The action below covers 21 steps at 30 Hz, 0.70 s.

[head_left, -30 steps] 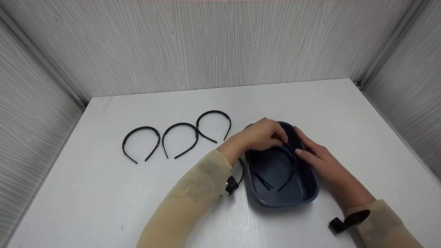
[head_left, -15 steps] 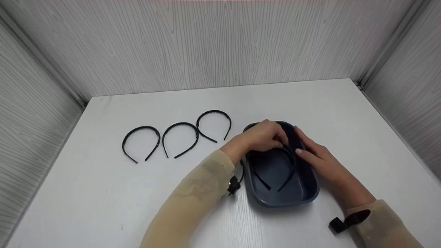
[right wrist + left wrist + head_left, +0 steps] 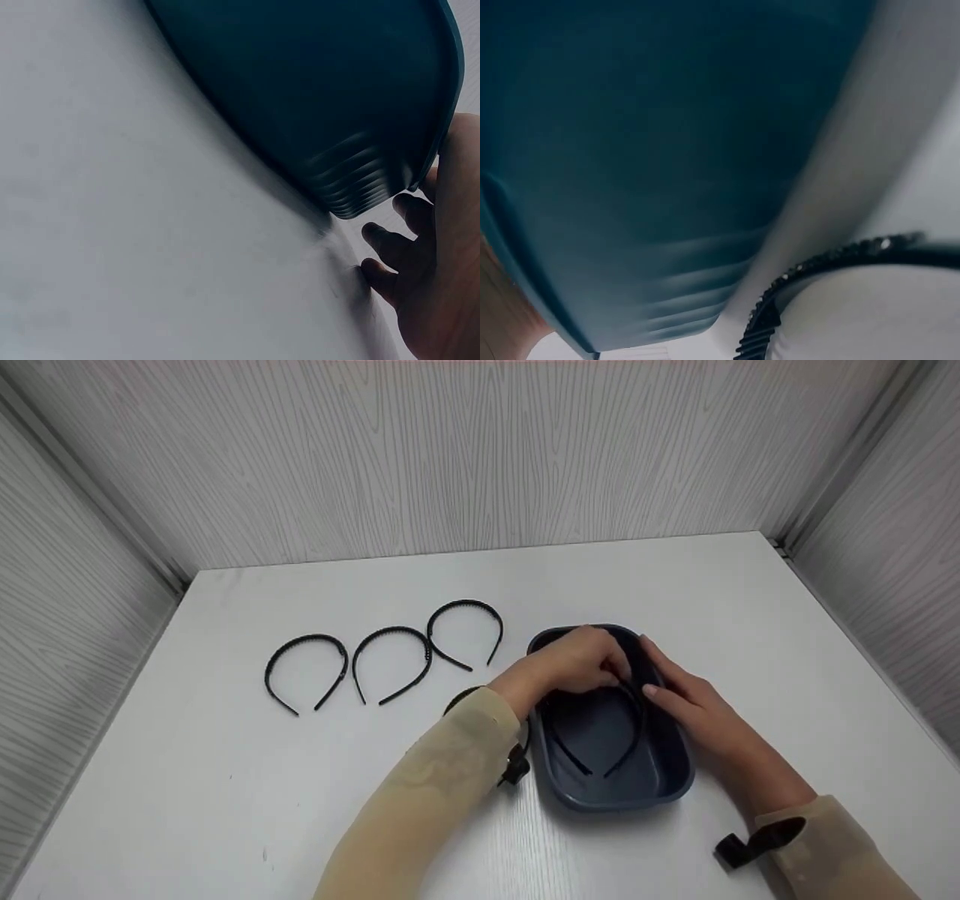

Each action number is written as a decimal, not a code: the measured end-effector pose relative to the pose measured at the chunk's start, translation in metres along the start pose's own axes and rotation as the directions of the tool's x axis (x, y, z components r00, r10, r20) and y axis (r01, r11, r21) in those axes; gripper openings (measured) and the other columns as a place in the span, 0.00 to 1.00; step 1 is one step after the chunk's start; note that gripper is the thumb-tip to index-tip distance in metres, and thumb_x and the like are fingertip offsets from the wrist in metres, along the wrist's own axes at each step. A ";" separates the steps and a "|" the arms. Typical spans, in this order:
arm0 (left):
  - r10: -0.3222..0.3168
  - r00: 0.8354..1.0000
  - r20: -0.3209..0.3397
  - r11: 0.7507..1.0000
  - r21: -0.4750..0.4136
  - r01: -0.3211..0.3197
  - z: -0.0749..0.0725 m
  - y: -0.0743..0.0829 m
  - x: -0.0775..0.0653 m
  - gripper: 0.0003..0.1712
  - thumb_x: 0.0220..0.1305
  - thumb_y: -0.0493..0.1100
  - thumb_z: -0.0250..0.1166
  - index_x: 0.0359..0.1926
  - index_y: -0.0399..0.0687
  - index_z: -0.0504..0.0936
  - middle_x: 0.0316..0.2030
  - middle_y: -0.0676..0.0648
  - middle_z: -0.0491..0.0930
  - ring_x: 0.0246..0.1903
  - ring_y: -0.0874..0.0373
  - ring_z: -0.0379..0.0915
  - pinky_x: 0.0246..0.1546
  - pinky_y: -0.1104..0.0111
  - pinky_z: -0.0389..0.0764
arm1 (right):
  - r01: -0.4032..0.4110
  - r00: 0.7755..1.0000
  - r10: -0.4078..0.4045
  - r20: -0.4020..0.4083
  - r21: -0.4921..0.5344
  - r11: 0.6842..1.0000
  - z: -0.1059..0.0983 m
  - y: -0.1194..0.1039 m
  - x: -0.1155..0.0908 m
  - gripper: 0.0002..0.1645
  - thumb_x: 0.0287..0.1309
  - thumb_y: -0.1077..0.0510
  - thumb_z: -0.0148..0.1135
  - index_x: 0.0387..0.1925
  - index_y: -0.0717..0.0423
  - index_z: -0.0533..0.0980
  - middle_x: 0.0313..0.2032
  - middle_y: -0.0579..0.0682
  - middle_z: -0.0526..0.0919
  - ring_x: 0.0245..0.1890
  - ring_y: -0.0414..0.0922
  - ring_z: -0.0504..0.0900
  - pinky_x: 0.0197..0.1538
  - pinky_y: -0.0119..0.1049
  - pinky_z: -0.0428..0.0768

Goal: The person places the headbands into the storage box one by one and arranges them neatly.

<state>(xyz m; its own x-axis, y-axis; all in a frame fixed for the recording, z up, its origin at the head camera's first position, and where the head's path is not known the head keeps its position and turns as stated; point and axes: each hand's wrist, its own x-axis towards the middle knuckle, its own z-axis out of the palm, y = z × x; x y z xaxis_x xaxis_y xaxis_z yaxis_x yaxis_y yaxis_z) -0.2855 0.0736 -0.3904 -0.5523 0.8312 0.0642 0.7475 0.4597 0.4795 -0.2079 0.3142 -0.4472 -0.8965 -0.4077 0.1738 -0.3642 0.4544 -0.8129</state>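
My left hand (image 3: 581, 660) reaches into a dark blue plastic basin (image 3: 615, 801) and pinches a black toothed headband (image 3: 637, 720) by its curved top. The headband's two ends point toward me above the basin floor. On the basin's right side, my right hand (image 3: 694, 705) holds the rim, thumb over the edge and fingers along the outside. In the right wrist view those fingers (image 3: 386, 244) show beside the basin wall (image 3: 315, 90). The left wrist view shows the basin's outer wall (image 3: 645, 172) and a headband (image 3: 832, 259) on the table next to it.
Three black headbands lie in a row left of the basin: one at far left (image 3: 270, 667), one in the middle (image 3: 394, 630), one nearest the basin (image 3: 465, 602). Another headband (image 3: 461, 696) is mostly covered by my left sleeve. White wood-grain panels (image 3: 450, 457) enclose the table.
My left hand has shifted slightly right and toward me inside the basin, uncovering more of the basin's far left rim and the headband under the sleeve. The right hand has stayed put.
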 end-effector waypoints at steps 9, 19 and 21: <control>-0.025 0.999 0.028 0.999 0.032 0.024 0.005 -0.003 0.003 0.11 0.73 0.37 0.70 0.52 0.49 0.93 0.47 0.53 0.89 0.46 0.63 0.82 0.50 0.75 0.78 | 0.012 1.000 -0.012 0.001 0.001 1.000 0.000 0.000 0.000 0.39 0.84 0.54 0.51 0.86 0.36 0.49 0.83 0.41 0.52 0.82 0.45 0.51 0.74 0.21 0.54; -0.031 0.999 0.043 0.999 0.013 0.031 0.006 -0.003 0.003 0.11 0.71 0.36 0.70 0.50 0.49 0.93 0.46 0.53 0.90 0.46 0.62 0.82 0.50 0.75 0.78 | 0.008 1.000 -0.008 0.002 0.016 1.000 0.001 0.000 0.000 0.38 0.84 0.54 0.50 0.86 0.37 0.49 0.84 0.43 0.50 0.83 0.45 0.48 0.75 0.21 0.52; -0.029 0.999 0.042 1.000 0.012 0.028 0.006 -0.003 0.003 0.11 0.71 0.36 0.70 0.50 0.49 0.93 0.46 0.53 0.90 0.46 0.62 0.82 0.50 0.75 0.78 | 0.003 1.000 -0.003 0.002 0.016 1.000 0.001 0.000 0.000 0.38 0.84 0.53 0.50 0.86 0.38 0.49 0.84 0.43 0.50 0.83 0.45 0.48 0.75 0.20 0.52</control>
<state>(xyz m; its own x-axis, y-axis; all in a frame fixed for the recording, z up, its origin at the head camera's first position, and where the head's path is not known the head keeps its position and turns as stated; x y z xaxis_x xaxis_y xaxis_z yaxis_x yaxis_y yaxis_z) -0.2870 0.0771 -0.3969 -0.5577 0.8299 0.0136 0.7360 0.4869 0.4703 -0.2080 0.3134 -0.4475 -0.8947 -0.4108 0.1755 -0.3633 0.4406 -0.8209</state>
